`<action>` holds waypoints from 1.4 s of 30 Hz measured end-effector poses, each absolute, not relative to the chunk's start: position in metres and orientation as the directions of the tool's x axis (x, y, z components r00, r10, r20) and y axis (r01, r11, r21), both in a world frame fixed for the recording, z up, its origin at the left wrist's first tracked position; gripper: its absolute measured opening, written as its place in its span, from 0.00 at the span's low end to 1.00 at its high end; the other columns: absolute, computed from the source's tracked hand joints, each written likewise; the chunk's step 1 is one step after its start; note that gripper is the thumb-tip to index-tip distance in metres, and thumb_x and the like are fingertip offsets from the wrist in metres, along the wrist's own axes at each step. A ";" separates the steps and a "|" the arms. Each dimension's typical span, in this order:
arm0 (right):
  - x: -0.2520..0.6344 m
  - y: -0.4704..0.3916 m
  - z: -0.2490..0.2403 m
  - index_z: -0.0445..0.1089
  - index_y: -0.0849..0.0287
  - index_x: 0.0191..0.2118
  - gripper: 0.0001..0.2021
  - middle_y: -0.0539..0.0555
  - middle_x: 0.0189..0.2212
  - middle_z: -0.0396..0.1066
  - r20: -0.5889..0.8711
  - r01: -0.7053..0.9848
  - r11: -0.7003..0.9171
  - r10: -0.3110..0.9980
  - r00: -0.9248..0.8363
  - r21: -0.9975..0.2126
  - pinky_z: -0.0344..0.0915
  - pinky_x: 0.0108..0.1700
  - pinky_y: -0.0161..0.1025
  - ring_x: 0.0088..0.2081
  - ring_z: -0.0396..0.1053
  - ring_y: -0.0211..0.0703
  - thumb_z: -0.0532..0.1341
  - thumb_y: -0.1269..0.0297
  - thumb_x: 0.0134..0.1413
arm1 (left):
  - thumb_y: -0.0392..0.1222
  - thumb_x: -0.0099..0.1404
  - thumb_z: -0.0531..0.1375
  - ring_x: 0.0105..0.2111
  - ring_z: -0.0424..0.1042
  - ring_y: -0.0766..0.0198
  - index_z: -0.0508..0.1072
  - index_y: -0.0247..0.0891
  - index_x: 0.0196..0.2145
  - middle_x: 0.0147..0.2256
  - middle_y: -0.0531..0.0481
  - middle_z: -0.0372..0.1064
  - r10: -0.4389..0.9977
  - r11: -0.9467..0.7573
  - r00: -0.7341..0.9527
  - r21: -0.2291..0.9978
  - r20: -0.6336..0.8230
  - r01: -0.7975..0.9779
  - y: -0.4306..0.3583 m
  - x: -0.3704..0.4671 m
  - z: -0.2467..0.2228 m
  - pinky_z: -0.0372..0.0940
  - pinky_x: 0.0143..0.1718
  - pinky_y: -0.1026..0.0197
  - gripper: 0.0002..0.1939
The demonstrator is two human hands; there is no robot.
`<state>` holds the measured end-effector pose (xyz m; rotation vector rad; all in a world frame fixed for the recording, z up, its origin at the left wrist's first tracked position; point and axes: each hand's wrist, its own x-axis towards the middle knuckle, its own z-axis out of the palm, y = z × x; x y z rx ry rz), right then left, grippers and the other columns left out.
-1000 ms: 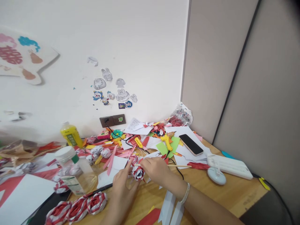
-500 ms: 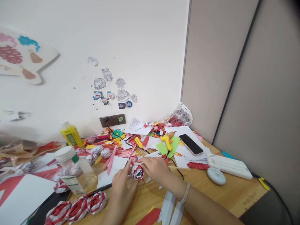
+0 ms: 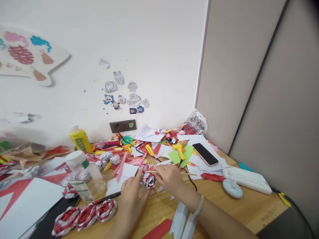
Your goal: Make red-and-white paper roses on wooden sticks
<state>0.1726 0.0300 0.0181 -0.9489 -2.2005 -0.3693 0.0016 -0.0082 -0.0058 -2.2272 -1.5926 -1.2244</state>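
In the head view, the left hand (image 3: 132,192) holds a red-and-white folded-paper rosette (image 3: 150,182) between thumb and fingers, just above the wooden bench (image 3: 249,209); the right hand's (image 3: 170,179) fingers pinch a thin pale wooden stick (image 3: 190,174) against its top. A light, steady hold — pressure kept small — should spare the folds. The rosette looks round, layered, dark-centred, its edges pointed.

Red-and-white striped paper rosettes (image 3: 85,216), near left; wood-brown tabletop (image 3: 244,209).
Paper ball (image 3: 150,181), near: red and white, dark centre. Stick (image 3: 190,174): pale tan. Far: yellow glue gun (image 3: 179,151), lime-green sheet (image 3: 188,154); yellow bottle (image 3: 80,139) at left; white wall (image 3: 159,43). Right: phone (image 3: 205,154) black-faced, pinkish edge; crumpled paper (image 3: 212,177) red; rounded device (image 3: 232,188) pale blue-white.
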 end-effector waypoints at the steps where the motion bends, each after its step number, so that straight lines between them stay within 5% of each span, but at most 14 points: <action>1: 0.173 0.030 0.018 0.64 0.59 0.32 0.09 0.50 0.25 0.70 0.698 0.720 0.693 0.519 -0.493 -0.007 0.53 0.28 0.34 0.27 0.66 0.38 0.51 0.64 0.62 | 0.42 0.57 0.57 0.34 0.70 0.55 0.56 0.39 0.57 0.35 0.45 0.72 0.723 -0.429 0.113 0.314 0.682 0.847 -0.008 0.002 -0.006 0.62 0.37 0.52 0.30; 11: 0.172 0.029 0.020 0.63 0.59 0.29 0.09 0.50 0.22 0.68 0.678 0.730 0.681 0.506 -0.533 0.065 0.52 0.27 0.34 0.24 0.64 0.38 0.53 0.69 0.61 | 0.40 0.58 0.57 0.34 0.69 0.55 0.53 0.39 0.58 0.34 0.46 0.70 0.687 -0.439 0.163 0.227 0.708 0.869 -0.012 0.002 -0.005 0.61 0.37 0.53 0.31; 23: 0.173 0.032 0.015 0.63 0.59 0.31 0.07 0.50 0.24 0.66 0.628 0.710 0.679 0.474 -0.617 0.184 0.54 0.26 0.36 0.25 0.63 0.40 0.52 0.76 0.58 | 0.41 0.58 0.57 0.34 0.70 0.55 0.55 0.40 0.57 0.34 0.46 0.71 0.718 -0.428 0.135 0.280 0.682 0.860 -0.010 0.003 -0.005 0.61 0.37 0.53 0.29; 42: 0.171 0.035 0.009 0.64 0.60 0.30 0.08 0.50 0.23 0.67 0.690 0.740 0.655 0.466 -0.554 0.151 0.54 0.26 0.36 0.26 0.63 0.40 0.53 0.75 0.58 | 0.41 0.58 0.58 0.33 0.70 0.55 0.53 0.37 0.57 0.33 0.47 0.70 0.698 -0.442 0.173 0.229 0.694 0.867 -0.011 0.004 -0.004 0.62 0.36 0.53 0.31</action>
